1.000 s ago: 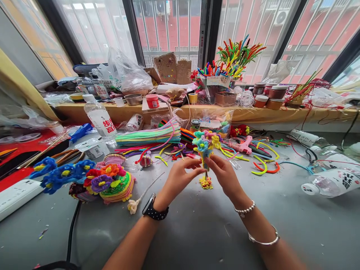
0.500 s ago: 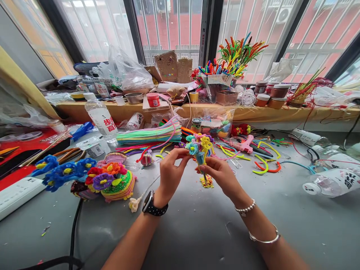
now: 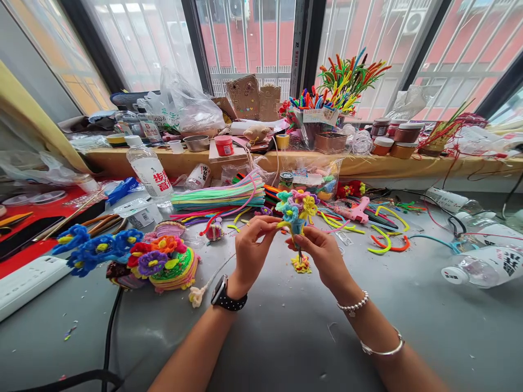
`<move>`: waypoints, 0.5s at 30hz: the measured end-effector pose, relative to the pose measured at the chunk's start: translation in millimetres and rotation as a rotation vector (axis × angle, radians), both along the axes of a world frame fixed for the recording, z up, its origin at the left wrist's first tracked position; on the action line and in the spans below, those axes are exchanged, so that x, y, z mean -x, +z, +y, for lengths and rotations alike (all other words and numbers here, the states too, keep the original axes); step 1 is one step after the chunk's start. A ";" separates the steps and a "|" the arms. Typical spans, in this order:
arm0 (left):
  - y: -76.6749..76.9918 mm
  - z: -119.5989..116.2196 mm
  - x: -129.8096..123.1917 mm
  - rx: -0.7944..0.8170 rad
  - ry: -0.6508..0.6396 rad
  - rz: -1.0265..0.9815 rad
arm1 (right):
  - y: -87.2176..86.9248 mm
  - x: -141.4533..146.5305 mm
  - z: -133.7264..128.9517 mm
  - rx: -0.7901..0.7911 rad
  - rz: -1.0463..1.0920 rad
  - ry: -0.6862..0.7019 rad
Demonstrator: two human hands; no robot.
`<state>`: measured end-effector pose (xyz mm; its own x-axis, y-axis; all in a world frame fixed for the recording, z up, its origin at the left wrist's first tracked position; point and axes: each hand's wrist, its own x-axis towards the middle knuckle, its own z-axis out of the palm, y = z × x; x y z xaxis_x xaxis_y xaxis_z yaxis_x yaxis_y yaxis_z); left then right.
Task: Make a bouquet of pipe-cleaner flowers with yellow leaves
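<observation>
A small bouquet of pipe-cleaner flowers [image 3: 297,204] in turquoise, blue, pink and yellow stands upright in front of me, with a light-blue wrap below the blooms. My right hand [image 3: 324,253] grips its wrapped stem between thumb and fingers. My left hand [image 3: 254,245] pinches a short yellow pipe cleaner [image 3: 283,224] at the bouquet's left side; whether its far end is joined to the bouquet is hidden. Below the stem, a crumbly yellow-and-pink base [image 3: 301,265] sits on the grey table [image 3: 278,337].
Fuzzy-flower pieces [image 3: 151,261] lie to the left, near a cream flower [image 3: 196,296]. Behind my hands are a bundle of pastel pipe cleaners [image 3: 218,193] and a pink glue gun [image 3: 355,211]. Bottles stand left [image 3: 149,171] and lie right [image 3: 482,267].
Both hands and the bouquet stay nearly in place. A yellow pipe cleaner now shows at my left fingertips, and the flower heads are less covered. The view has shifted slightly.
</observation>
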<state>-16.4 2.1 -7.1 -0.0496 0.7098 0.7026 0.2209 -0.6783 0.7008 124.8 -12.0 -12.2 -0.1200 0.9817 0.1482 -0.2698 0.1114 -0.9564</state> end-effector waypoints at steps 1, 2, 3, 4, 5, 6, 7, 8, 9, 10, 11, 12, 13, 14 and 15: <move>-0.6 0.0 0.1 -0.008 0.010 0.014 | -0.2 0.5 -0.1 -0.001 0.001 -0.007; -1.5 0.1 0.2 -0.019 0.024 0.027 | -0.3 0.9 -0.2 -0.001 0.001 -0.013; -2.5 0.3 0.3 -0.034 0.042 0.040 | -0.4 1.3 -0.3 -0.002 -0.001 -0.017; -3.6 0.5 0.3 -0.054 0.063 0.052 | -0.4 1.7 -0.5 -0.001 -0.003 -0.018; -4.5 0.6 0.2 -0.079 0.087 0.064 | -0.5 2.1 -0.7 0.000 -0.003 -0.018; -5.3 0.7 0.1 -0.109 0.112 0.077 | -0.6 2.5 -0.9 0.001 -0.003 -0.015; -5.7 0.6 -0.2 -0.142 0.139 0.092 | -0.8 2.9 -1.2 0.003 -0.002 -0.013; -5.9 0.3 -0.4 -0.172 0.165 0.109 | -1.0 3.3 -1.5 0.006 -0.002 -0.010; -5.8 -0.1 -0.7 -0.199 0.189 0.126 | -1.2 3.7 -1.8 0.009 -0.002 -0.007; -5.6 -0.6 -1.0 -0.219 0.209 0.142 | -1.4 4.1 -2.1 0.011 -0.002 -0.005; -5.3 -1.1 -1.3 -0.235 0.226 0.155 | -1.6 4.3 -2.4 0.013 -0.002 -0.004; -5.1 -1.6 -1.6 -0.245 0.239 0.163 | -1.6 4.5 -2.7 0.013 -0.002 -0.003; -5.0 -1.9 -1.8 -0.250 0.249 0.167 | -1.6 4.6 -2.9 0.011 -0.002 -0.003; -5.2 -2.2 -2.0 -0.253 0.255 0.168 | -1.5 4.5 -3.0 0.007 -0.001 -0.003; -5.7 -2.3 -2.2 -0.254 0.259 0.166 | -1.4 4.4 -3.0 0.004 0.000 -0.005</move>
<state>-14.1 -0.1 -12.8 -0.0748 0.4917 0.8675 0.5038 -0.7322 0.4585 120.4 -15.0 -13.6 -0.1154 0.9827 0.1445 -0.2695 0.1091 -0.9568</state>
